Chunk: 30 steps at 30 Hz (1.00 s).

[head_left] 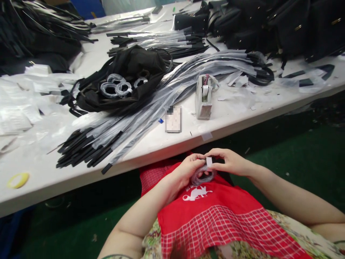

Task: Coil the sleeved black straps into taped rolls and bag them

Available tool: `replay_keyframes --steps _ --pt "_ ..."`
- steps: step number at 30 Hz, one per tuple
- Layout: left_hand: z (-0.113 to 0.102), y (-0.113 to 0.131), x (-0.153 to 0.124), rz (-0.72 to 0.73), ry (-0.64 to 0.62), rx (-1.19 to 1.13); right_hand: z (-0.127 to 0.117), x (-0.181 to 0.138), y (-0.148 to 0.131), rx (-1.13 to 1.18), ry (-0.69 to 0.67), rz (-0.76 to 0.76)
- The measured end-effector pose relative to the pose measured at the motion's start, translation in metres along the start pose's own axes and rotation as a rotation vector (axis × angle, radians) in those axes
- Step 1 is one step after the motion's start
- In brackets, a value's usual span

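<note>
Over my lap, a plastic-wrapped strap wound into a ring-shaped coil [196, 180] sits between my two hands. My left hand [190, 167] is closed on the coil's left and upper side. My right hand [230, 162] pinches the coil's upper right, thumb and fingers around a small white strip [209, 161] that lies across it. Whether the strip is paper or tape I cannot tell. The fingertips partly hide the top of the coil. Beneath it is a red apron [199, 212] with a white print and checked trim.
On the white table [151, 144] lie long plastic-wrapped straps [159, 100] and a black bag [134, 64] with several finished coils [115, 86] on it. A tape dispenser [204, 99] stands near the edge. A yellow ring [18, 180] lies left; black bags [256, 28] are piled behind.
</note>
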<state>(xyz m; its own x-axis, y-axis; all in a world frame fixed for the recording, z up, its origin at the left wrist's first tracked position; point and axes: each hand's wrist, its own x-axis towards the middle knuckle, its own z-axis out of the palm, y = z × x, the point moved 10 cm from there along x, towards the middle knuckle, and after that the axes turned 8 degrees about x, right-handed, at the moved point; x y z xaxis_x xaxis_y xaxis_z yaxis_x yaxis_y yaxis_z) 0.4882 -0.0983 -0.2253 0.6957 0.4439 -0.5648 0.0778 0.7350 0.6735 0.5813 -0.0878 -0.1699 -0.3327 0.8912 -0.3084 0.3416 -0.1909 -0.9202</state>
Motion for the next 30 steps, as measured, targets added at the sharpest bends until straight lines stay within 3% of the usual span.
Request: replay_keyframes --steps 8,17,21,24,30 --pt "0.010 -0.006 -0.008 -0.078 -0.100 0.029 0.005 -0.001 -0.008 -0.096 0.053 -0.048" --pt "0.026 -0.008 -0.012 -0.180 -0.307 -0.015 0.007 0.000 -0.019 -0.105 -0.092 0.037" --pt "0.026 -0.006 -0.011 -0.142 -0.253 0.041 0.005 0.002 -0.012 -0.139 -0.132 0.098" --pt "0.028 0.002 -0.014 -0.057 -0.205 0.111 0.001 0.001 0.002 -0.042 -0.104 0.188" --pt "0.030 0.005 -0.013 0.057 -0.120 0.445 -0.005 0.001 0.016 0.104 -0.049 0.273"
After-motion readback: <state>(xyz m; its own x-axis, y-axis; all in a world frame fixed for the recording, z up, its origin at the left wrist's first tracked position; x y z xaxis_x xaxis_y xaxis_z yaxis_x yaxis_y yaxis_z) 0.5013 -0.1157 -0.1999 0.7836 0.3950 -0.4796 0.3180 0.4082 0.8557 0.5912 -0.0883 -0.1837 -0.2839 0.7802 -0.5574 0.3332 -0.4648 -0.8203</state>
